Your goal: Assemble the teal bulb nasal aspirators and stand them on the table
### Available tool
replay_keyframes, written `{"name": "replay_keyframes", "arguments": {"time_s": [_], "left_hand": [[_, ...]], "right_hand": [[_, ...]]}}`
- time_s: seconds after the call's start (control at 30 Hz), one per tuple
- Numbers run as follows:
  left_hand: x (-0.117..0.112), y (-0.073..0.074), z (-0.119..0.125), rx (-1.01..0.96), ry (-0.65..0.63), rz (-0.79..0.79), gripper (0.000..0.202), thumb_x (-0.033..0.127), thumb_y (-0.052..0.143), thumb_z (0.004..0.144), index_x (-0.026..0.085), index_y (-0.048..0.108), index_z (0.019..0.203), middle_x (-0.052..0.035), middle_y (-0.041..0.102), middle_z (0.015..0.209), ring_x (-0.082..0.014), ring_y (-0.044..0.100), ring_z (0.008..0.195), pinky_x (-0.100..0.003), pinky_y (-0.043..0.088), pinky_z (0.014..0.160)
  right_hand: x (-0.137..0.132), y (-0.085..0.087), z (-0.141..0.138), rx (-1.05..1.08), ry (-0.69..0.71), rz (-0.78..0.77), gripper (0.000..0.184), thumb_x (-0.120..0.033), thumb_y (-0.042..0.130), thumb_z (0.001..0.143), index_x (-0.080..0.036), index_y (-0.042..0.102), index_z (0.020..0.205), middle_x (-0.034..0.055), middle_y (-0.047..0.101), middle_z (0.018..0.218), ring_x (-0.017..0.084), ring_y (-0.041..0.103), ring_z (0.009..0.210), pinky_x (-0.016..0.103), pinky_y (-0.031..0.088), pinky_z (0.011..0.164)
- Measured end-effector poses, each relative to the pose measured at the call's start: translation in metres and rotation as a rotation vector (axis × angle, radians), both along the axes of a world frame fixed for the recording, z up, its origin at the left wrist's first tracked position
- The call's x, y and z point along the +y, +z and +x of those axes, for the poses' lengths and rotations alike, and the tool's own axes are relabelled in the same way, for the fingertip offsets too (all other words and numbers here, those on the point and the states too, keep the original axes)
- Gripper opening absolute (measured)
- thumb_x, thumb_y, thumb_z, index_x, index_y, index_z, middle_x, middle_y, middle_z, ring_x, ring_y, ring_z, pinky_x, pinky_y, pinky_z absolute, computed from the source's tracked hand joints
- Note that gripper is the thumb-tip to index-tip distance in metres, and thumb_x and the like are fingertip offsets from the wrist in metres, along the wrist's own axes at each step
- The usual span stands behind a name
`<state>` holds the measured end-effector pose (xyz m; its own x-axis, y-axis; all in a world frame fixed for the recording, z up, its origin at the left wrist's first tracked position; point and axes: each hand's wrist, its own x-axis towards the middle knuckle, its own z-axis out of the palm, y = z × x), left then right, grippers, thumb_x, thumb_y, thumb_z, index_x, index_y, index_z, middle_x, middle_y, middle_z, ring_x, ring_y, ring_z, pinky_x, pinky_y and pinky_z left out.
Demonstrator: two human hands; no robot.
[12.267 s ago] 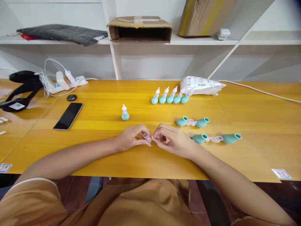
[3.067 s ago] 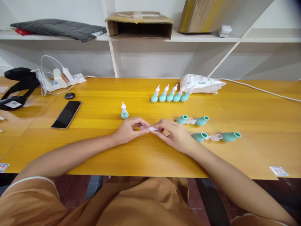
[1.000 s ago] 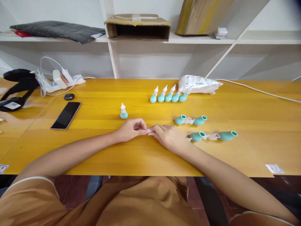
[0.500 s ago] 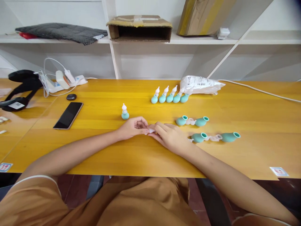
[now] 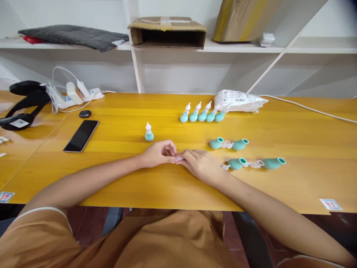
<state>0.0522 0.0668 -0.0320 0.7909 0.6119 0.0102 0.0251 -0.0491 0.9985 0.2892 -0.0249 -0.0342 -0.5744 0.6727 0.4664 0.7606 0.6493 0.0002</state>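
Note:
Between the fingertips of both hands is a small translucent white nozzle tip (image 5: 180, 159), mostly hidden. My left hand (image 5: 159, 153) pinches it from the left with thumb and curled fingers. From the right, my right hand (image 5: 199, 164) holds it, its fingers closed over it. Just beyond my left hand stands an upright teal bulb with a clear nozzle (image 5: 149, 136). Right of my right hand lie loose teal bulbs, mouths open, including a near bulb (image 5: 236, 163), a far-right bulb (image 5: 273, 163) and a back bulb (image 5: 216, 143). Clear nozzles (image 5: 227, 144) lie between them.
Several assembled bulbs (image 5: 202, 116) stand in a row at the back, against a white plastic package (image 5: 238, 100). On the left are a phone (image 5: 82, 136), a small black case (image 5: 85, 114) and a power strip (image 5: 96, 95). Shelves with a cardboard box (image 5: 167, 23) rise behind.
Both hands have dipped slightly toward me with the nozzle tip between them. My right hand has shifted a little, showing more of a loose nozzle beside it.

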Motion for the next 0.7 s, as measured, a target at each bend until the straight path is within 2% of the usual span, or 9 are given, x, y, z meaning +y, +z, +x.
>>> {"name": "replay_keyframes", "arguments": {"time_s": [0.27,0.43,0.57,0.7], "left_hand": [[0.000,-0.003,0.000,0.000,-0.008,0.026,0.043,0.042,0.097,0.082,0.018,0.062,0.094,0.0005,0.073,0.087,-0.0136,0.068,0.079,-0.030,0.051,0.077],[0.000,-0.005,-0.001,-0.009,-0.007,0.009,0.044,0.042,0.096,0.082,0.019,0.061,0.094,0.0008,0.071,0.088,-0.0146,0.069,0.081,-0.031,0.052,0.078],[-0.001,-0.003,-0.001,-0.001,0.007,0.036,0.047,0.046,0.097,0.081,0.019,0.061,0.094,0.0006,0.070,0.088,-0.0141,0.066,0.080,-0.030,0.050,0.077],[-0.002,0.000,0.000,-0.060,0.072,0.070,0.049,0.050,0.095,0.082,0.019,0.061,0.097,0.0012,0.066,0.091,-0.0126,0.061,0.080,-0.028,0.048,0.076]], "right_hand": [[-0.002,0.007,-0.006,-0.087,0.020,0.140,0.036,-0.030,0.045,0.122,-0.019,0.066,0.095,0.0052,0.071,0.078,0.020,0.063,0.064,0.035,0.042,0.067],[-0.007,0.011,-0.010,-0.162,-0.033,0.224,0.036,-0.028,0.044,0.122,-0.019,0.066,0.095,0.0039,0.067,0.076,0.019,0.057,0.063,0.037,0.036,0.065],[-0.006,0.010,-0.010,-0.130,-0.037,0.193,0.038,-0.029,0.042,0.122,-0.020,0.065,0.094,0.0040,0.069,0.076,0.019,0.057,0.062,0.036,0.036,0.065],[-0.004,0.011,-0.009,0.018,-0.084,0.110,0.038,-0.041,0.042,0.123,-0.020,0.063,0.099,0.0039,0.073,0.078,0.019,0.063,0.063,0.034,0.039,0.066]]}}
